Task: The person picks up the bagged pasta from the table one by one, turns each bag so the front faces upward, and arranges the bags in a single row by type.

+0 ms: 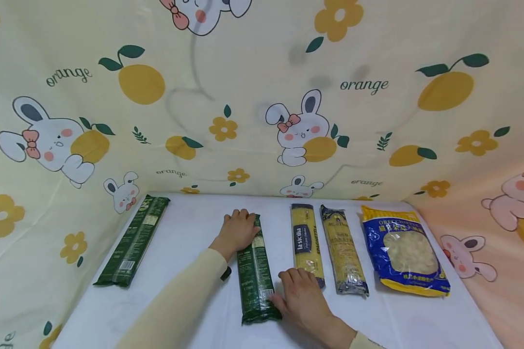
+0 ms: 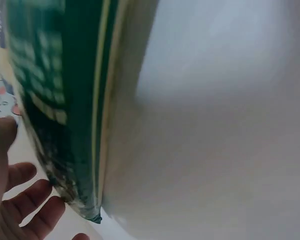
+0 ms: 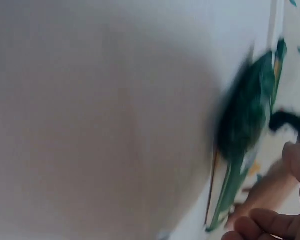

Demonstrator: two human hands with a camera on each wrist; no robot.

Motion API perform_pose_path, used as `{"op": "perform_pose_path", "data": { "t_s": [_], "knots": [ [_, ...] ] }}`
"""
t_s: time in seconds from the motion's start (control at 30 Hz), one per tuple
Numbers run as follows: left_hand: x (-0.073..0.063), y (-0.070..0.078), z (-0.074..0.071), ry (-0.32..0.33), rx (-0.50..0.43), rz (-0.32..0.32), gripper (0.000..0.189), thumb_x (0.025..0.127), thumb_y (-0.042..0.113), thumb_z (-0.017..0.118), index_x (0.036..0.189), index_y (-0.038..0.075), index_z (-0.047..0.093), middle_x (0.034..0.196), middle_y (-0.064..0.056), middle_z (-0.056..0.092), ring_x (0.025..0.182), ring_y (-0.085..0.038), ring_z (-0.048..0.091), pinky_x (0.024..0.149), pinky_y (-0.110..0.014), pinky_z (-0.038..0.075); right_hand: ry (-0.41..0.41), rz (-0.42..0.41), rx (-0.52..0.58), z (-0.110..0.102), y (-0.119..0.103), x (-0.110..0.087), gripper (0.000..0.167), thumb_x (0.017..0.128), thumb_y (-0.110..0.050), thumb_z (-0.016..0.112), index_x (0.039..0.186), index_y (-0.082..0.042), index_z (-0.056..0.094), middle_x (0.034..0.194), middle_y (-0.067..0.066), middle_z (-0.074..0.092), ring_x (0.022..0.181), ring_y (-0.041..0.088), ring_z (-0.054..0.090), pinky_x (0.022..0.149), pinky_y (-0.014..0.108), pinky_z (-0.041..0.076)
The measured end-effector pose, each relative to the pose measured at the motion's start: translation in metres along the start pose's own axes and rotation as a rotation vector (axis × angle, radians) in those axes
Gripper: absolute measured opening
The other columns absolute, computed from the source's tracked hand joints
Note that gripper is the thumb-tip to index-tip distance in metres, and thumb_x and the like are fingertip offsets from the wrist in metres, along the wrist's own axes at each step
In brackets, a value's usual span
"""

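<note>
A dark green packet of spaghetti (image 1: 254, 278) lies lengthwise on the white table, face with print and barcode up. At its far end my left hand (image 1: 236, 233) rests over the edge, thumb toward the right side. My right hand (image 1: 304, 301) is by the near right corner, its thumb at the packet's edge and its fingers on the right. In the left wrist view, loosely bent fingers (image 2: 32, 200) touch or nearly touch the tapering end of the green packet (image 2: 72, 100). The right wrist view shows the packet's near end (image 3: 245, 110) blurred, beside the right hand (image 3: 285, 215).
Another green packet (image 1: 133, 242) lies at the left. To the right are a yellow spaghetti packet (image 1: 306, 242) with a blue label, a clear-and-gold pasta packet (image 1: 344, 252) and a blue-yellow orecchiette bag (image 1: 408, 252). Patterned cloth (image 1: 244, 160) walls the white table (image 1: 192, 218).
</note>
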State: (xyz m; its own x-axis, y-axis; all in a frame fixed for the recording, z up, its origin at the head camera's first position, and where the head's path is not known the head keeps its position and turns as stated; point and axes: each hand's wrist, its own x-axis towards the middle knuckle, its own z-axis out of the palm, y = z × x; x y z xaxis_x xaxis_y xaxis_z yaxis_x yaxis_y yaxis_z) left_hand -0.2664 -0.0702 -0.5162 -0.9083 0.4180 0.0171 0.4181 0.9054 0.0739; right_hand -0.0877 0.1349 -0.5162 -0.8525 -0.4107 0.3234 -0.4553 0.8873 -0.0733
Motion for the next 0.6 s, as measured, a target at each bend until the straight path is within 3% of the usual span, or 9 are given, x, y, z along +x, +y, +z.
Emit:
{"op": "perform_pose_path", "data": {
  "t_s": [0.2, 0.37, 0.6],
  "knots": [
    [0.021, -0.002, 0.004, -0.05, 0.071, -0.039, 0.067, 0.109, 0.059, 0.042, 0.147, 0.006, 0.057, 0.141, -0.016, 0.057, 0.135, -0.037, 0.048, 0.108, -0.062, 0.043, -0.12, -0.001, 0.011, 0.005, -0.015, -0.004, 0.06, 0.093, -0.073, 0.062, 0.096, -0.014, 0.066, 0.087, -0.003, 0.055, 0.08, 0.016, 0.048, 0.074, 0.04, 0.044],
    [0.024, 0.001, 0.006, -0.099, 0.075, -0.07, 0.073, 0.109, 0.065, 0.036, 0.147, 0.006, 0.058, 0.145, -0.017, 0.055, 0.14, -0.037, 0.044, 0.114, -0.062, 0.038, -0.183, -0.01, 0.002, 0.007, -0.015, -0.009, 0.063, 0.092, -0.077, 0.059, 0.095, -0.014, 0.067, 0.085, -0.003, 0.052, 0.08, 0.016, 0.044, 0.074, 0.039, 0.039],
    [0.029, 0.002, 0.013, -0.048, 0.06, -0.077, 0.068, 0.111, 0.059, 0.036, 0.139, 0.0, 0.058, 0.135, -0.019, 0.057, 0.132, -0.037, 0.047, 0.112, -0.063, 0.037, -0.167, -0.023, -0.032, 0.013, -0.012, -0.009, 0.059, 0.091, -0.073, 0.064, 0.092, -0.014, 0.066, 0.083, -0.003, 0.052, 0.079, 0.016, 0.045, 0.072, 0.037, 0.038]
  ]
}}
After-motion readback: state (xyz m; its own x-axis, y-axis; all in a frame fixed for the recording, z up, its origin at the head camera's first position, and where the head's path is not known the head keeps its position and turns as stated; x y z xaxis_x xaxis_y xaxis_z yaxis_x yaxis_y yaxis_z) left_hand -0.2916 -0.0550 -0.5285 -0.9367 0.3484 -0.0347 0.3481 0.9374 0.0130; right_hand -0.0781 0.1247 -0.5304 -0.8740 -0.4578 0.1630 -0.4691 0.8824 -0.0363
